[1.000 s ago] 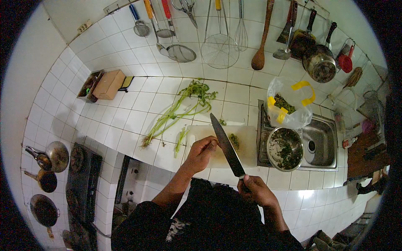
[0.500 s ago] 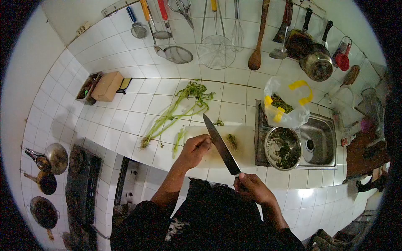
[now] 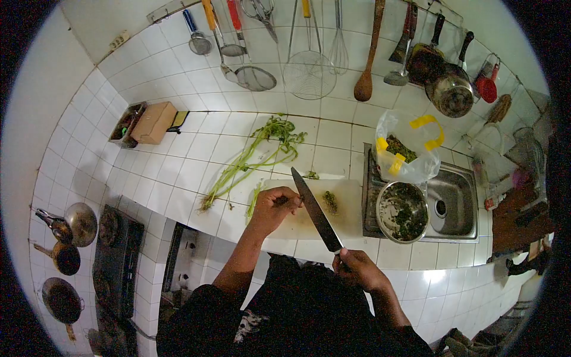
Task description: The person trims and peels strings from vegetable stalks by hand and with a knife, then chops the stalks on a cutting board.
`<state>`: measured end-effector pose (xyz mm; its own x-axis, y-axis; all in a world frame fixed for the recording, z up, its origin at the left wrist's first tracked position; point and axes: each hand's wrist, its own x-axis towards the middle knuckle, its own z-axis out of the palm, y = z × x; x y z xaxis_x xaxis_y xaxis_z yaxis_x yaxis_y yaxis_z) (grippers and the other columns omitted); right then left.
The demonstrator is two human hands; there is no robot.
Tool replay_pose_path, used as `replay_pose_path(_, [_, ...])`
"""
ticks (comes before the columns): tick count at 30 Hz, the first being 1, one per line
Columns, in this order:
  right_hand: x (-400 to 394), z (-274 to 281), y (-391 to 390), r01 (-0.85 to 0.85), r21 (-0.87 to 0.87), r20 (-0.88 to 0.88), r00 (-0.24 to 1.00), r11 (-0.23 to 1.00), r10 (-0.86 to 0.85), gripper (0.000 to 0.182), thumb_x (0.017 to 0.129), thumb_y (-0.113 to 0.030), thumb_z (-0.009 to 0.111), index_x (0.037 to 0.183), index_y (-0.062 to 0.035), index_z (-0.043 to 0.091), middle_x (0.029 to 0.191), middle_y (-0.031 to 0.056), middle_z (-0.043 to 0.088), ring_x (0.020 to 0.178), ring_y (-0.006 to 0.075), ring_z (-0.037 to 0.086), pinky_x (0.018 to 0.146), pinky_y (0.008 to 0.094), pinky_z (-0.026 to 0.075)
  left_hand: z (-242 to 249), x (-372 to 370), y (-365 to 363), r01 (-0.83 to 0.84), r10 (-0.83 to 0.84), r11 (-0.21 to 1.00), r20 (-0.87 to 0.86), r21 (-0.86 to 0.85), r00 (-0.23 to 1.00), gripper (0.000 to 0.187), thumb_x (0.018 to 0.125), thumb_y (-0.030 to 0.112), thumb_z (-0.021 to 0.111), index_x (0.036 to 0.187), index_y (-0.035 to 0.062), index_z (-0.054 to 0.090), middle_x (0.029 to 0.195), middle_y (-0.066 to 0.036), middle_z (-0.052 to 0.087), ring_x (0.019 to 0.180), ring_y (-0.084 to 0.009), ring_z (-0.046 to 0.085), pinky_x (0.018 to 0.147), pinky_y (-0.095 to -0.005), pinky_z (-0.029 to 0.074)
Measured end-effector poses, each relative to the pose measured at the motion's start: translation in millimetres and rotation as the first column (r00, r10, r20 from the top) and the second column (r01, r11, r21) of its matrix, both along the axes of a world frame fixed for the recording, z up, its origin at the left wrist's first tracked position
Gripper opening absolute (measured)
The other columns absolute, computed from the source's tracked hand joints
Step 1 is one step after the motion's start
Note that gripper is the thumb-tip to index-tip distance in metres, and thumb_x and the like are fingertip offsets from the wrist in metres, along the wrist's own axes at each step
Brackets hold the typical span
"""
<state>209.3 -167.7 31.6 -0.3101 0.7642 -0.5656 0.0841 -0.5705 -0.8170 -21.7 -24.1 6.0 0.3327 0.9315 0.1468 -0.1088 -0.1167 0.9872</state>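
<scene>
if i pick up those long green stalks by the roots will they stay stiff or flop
The green stalks would probably flop, being long, thin and curved. The leafy tops, bunched at the far end, would likely droop most and might tangle.

No readable text, labels, brands, numbers or signs.

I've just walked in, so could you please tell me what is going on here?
A person at a counter has a knife in the right hand, over a cutting board. The left hand is curled close to the blade; whether it touches it is unclear. Chopped greens lie on the board, leafy stalks lie on the counter to the left, and a metal bowl and a plastic bag, both holding greens, are to the right.
</scene>
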Motion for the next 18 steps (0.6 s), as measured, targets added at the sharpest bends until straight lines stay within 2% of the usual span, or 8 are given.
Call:
replay_pose_path(5, [-0.6,5.1,-0.6,-0.009,0.031,0.017,1.000,0.999,0.008,0.054,0.095,-0.053,0.036,0.076,-0.0068,0.055,0.060,-0.0014,0.045,0.048,0.0074,0.038,0.044,0.0226,0.029,-6.9,0.8,-2.3,0.038,-0.039,0.997,-0.016,-0.070,0.999,0.009,0.083,0.007,0.067,0.079,-0.0004,0.065,0.073,-0.006,0.064,0.063,-0.0103,0.058,0.059,-0.0231,0.048])
replay_pose_path(8, [-1.7,2.1,1.0,-0.027,0.022,0.032,0.999,0.999,0.027,0.055,0.095,-0.054,0.036,0.077,-0.0065,0.056,0.059,-0.0017,0.045,0.048,0.0075,0.037,0.044,0.0228,0.028,-4.6,-2.4,1.1,0.030,-0.030,1.000,-0.064,-0.004,0.998,0.008,0.082,0.006,0.068,0.077,-0.0007,0.065,0.073,-0.007,0.064,0.063,-0.0106,0.058,0.059,-0.0235,0.048])
replay_pose_path(11, [-0.7,-0.2,-2.1,-0.048,0.016,0.009,0.999,0.999,0.047,0.055,0.095,-0.054,0.036,0.077,-0.0066,0.056,0.058,-0.0020,0.044,0.048,0.0075,0.036,0.044,0.0228,0.027,0.0,-5.0,1.3,0.045,-0.045,0.999,-0.087,-0.008,0.995,0.006,0.079,0.003,0.069,0.076,-0.0010,0.066,0.073,-0.007,0.065,0.063,-0.0111,0.059,0.060,-0.0244,0.049])
replay_pose_path(14, [-0.4,1.2,-3.5,-0.028,0.023,-0.001,1.000,0.999,0.028,0.055,0.095,-0.054,0.036,0.076,-0.0068,0.056,0.058,-0.0024,0.044,0.048,0.0074,0.035,0.044,0.0230,0.027,-8.0,-7.3,-0.6,0.086,-0.087,0.993,-0.015,-0.079,0.996,0.004,0.077,0.001,0.070,0.075,-0.0012,0.066,0.073,-0.006,0.064,0.064,-0.0117,0.059,0.059,-0.0248,0.049])
replay_pose_path(18, [-3.9,1.1,-3.6,-0.046,0.042,0.010,0.999,0.998,0.046,0.055,0.095,-0.055,0.037,0.077,-0.0065,0.057,0.058,-0.0024,0.045,0.048,0.0073,0.036,0.045,0.0227,0.027,-2.3,-10.3,-1.6,0.086,-0.090,0.992,-0.041,-0.096,0.995,0.004,0.075,-0.001,0.070,0.075,-0.0009,0.066,0.073,-0.006,0.064,0.064,-0.0122,0.059,0.059,-0.0250,0.049])
